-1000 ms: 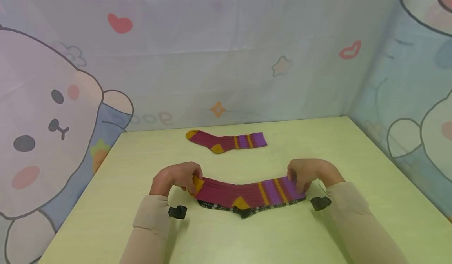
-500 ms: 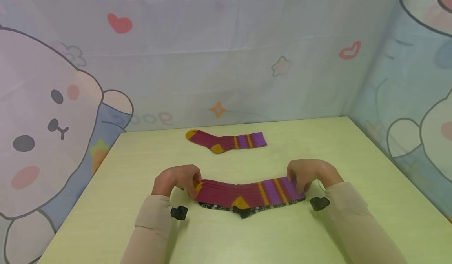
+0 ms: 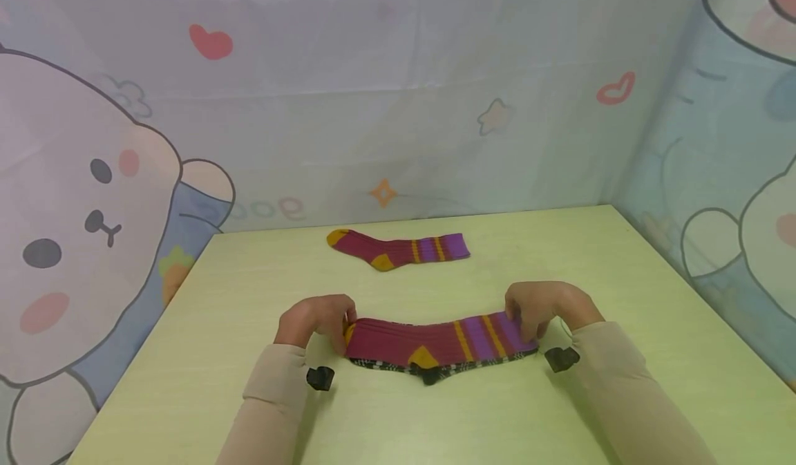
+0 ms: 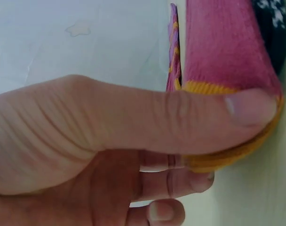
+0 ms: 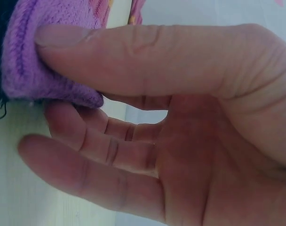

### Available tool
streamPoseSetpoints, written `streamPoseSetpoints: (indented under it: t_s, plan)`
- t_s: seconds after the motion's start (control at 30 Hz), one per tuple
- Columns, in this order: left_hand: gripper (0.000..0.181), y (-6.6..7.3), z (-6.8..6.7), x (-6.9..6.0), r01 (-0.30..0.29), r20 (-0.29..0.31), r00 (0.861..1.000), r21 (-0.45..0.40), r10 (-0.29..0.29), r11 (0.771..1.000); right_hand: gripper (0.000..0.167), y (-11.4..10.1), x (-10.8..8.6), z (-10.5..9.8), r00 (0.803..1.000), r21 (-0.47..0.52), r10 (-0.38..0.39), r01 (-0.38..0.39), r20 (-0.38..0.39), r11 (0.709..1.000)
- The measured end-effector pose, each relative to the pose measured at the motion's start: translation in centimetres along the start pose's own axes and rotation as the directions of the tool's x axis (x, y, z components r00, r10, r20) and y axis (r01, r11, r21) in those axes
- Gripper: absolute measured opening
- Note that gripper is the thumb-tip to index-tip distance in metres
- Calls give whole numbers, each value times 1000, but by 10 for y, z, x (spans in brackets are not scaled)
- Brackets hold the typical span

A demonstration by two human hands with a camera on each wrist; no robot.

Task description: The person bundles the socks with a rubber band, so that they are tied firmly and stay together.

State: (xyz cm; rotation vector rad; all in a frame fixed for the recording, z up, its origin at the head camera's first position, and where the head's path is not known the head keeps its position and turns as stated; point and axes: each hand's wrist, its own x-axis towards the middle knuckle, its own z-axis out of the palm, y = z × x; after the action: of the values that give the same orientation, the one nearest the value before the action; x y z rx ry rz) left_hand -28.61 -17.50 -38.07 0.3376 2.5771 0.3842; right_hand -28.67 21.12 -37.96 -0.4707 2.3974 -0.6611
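Observation:
A maroon sock [image 3: 392, 340] with a mustard toe and heel and a purple striped cuff lies flat over a black-and-white patterned sock [image 3: 431, 376], which peeks out along the near edge. My left hand [image 3: 320, 318] is at the toe end; in the left wrist view its thumb [image 4: 246, 110] lies across the mustard toe [image 4: 213, 162], with fingers on the other side. At the opposite end my right hand [image 3: 539, 306] pinches the purple cuff [image 5: 20, 70] between thumb and fingers. Most of the patterned sock is hidden.
A second maroon sock [image 3: 392, 249] with the same stripes lies flat farther back on the pale yellow table [image 3: 249, 261]. Printed cloth walls [image 3: 435, 106] stand behind the table and at its sides. Black wrist devices [image 3: 320, 378] sit by both sleeves.
My left hand has shifted slightly right and nearer, covering more of the mustard toe. The right hand stays nearly still on the cuff, and the sock at the back has not moved.

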Motion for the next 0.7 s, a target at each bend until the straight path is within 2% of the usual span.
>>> streamPoseSetpoints:
  t_s: [0.17,0.7]
  plan:
    - [47,1,2,1,13,2,1000,4,-13,1000,38,1,1,0,1000,-23,6,-7,-5,1000]
    - [50,0,4,4,10,-8,1000,28,-10,1000,36,5,2,0,1000,3,-8,8,-12,1000]
